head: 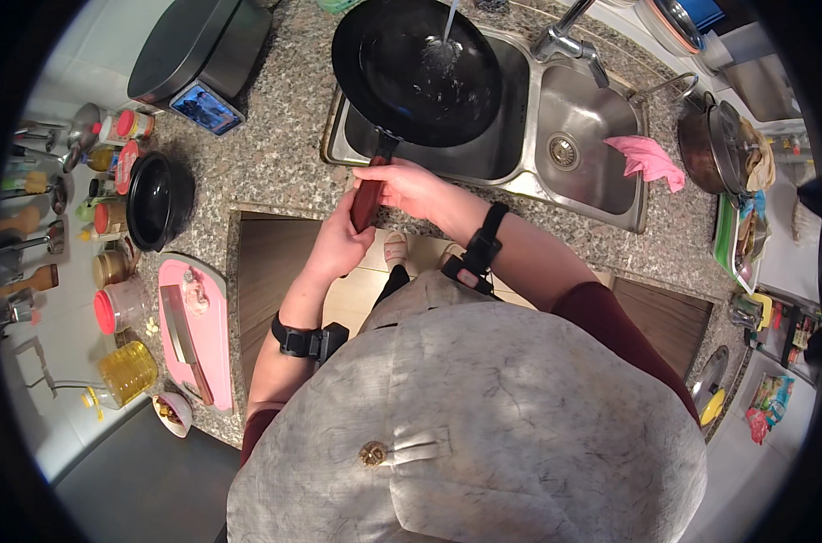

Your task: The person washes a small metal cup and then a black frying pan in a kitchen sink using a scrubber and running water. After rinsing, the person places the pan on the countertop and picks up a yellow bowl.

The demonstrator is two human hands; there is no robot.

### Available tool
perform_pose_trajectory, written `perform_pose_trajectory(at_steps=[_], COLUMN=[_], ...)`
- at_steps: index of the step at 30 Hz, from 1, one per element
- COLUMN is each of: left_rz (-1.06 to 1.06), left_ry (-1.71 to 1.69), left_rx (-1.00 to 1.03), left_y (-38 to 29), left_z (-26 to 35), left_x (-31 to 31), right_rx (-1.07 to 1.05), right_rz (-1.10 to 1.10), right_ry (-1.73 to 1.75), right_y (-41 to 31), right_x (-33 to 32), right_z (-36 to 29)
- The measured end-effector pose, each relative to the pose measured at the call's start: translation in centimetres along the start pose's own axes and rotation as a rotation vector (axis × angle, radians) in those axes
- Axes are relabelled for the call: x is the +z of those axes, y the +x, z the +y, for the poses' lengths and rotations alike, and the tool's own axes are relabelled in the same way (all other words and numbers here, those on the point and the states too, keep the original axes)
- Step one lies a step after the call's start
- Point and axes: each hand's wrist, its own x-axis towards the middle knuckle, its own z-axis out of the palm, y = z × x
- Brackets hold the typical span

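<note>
A black wok is held over the left basin of a steel double sink. Water streams from above into the wok and splashes on its inner surface. Both my hands grip its reddish-brown wooden handle. My left hand wraps the handle's near end. My right hand holds it closer to the pan, with the thumb across the top. The chrome faucet stands behind the divider between the basins; where the stream leaves its spout is out of view.
A pink cloth hangs over the right basin's edge, beside a lidded pot. To the left lie a black bowl and a pink cutting board bearing a knife and raw meat. An oil jug stands near the wall.
</note>
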Motion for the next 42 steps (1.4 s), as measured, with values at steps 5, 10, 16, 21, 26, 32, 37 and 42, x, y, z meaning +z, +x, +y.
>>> perform_pose_trajectory(at_steps=[5,10,16,21,26,32,37,42], left_rz=[0.213,0.349,0.451,0.555,0.421,0.109,0.177,0.282], left_ry=[0.576,0.806,0.900,0.817,0.293,-0.446,-0.242,0.037], left_rx=[0.063,0.041,-0.003,0.103,0.257,-0.059,0.068,0.307], left_y=[-0.7,-3.1,-5.3,-5.1,-2.9,-1.0,0.3,1.3], left_z=[0.6,2.2,3.4,2.2,0.7,0.5,-2.0,-3.3], left_x=[0.1,0.5,0.5,0.4,0.5,3.3,4.7,4.5], right_rx=[0.040,0.123,0.154,0.112,-0.093,-0.132,-0.069,-0.113], right_rz=[0.005,-0.102,-0.279,-0.321,-0.118,0.018,0.000,-0.009], right_ry=[0.137,0.351,0.299,0.258,-0.079,-0.246,-0.222,-0.197], right_y=[1.5,1.6,1.4,1.4,0.7,0.1,0.1,0.1], right_x=[1.8,3.7,5.8,6.7,5.3,1.8,-0.8,-1.4], right_z=[0.1,0.5,-0.2,-0.8,-1.4,-1.8,-1.7,-1.7])
